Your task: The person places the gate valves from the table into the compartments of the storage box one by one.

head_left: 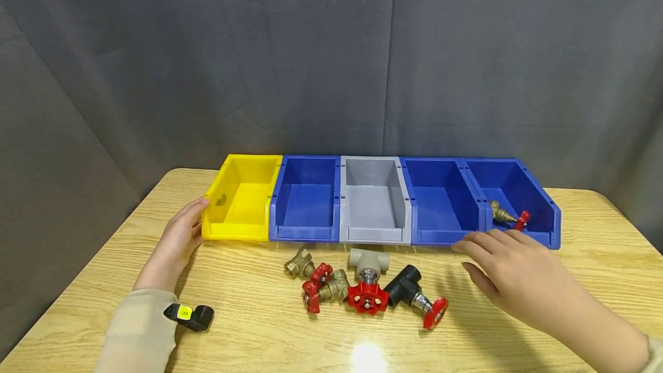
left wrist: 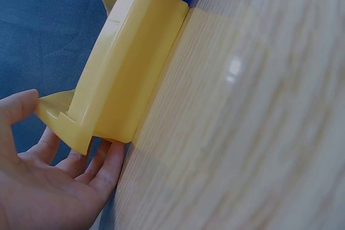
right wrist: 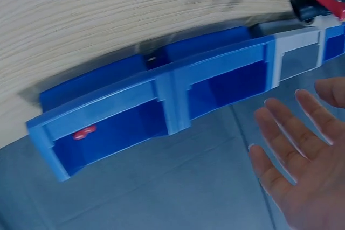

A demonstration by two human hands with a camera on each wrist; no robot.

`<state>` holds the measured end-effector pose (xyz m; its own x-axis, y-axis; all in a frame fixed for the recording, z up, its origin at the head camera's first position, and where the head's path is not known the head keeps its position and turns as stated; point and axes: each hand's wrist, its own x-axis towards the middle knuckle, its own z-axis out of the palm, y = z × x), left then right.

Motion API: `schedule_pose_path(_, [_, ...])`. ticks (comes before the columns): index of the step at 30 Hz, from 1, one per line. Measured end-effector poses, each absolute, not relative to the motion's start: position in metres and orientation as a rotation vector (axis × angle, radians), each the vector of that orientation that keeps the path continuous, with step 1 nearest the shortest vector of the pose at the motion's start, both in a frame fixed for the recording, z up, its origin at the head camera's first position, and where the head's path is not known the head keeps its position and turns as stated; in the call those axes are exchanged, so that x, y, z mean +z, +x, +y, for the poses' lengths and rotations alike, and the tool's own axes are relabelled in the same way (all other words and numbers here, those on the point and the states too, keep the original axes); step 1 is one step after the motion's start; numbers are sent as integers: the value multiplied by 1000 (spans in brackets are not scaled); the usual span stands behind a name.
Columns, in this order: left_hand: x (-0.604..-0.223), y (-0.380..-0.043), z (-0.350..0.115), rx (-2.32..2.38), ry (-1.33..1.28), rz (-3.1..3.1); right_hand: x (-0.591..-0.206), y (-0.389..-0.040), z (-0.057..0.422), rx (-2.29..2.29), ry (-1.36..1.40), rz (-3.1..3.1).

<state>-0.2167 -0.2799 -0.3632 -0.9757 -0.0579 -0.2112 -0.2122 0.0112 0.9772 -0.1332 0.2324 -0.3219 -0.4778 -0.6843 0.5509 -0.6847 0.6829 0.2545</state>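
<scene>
My left hand (head_left: 178,238) touches the outer left side of the yellow bin (head_left: 209,230). In the left wrist view, its thumb meets the rim corner and the other fingers rest against the side wall (left wrist: 116,74). My right hand (head_left: 510,272) hovers holding nothing before the two right-hand blue bins, fingers spread in the right wrist view. Left of it lie a black tee valve (head_left: 404,285) with a red handwheel, a grey-beige tee valve (head_left: 369,261) with a red handwheel, and two brass valves (head_left: 299,263) with red handles.
Five bins stand side by side: yellow, blue (head_left: 305,233), grey (head_left: 375,236), blue (head_left: 440,238), and blue (head_left: 555,226). Inside the rightmost lies a brass valve (head_left: 500,212) with a red handle. A grey curtain (head_left: 331,62) hangs behind the wooden table (head_left: 248,315).
</scene>
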Motion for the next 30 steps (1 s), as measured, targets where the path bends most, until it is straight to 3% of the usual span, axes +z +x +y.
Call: schedule_pose_path(30, [-365, -217, -281, 2122, -298, 2149, -332, -116, 171, -33, 1208, -2330])
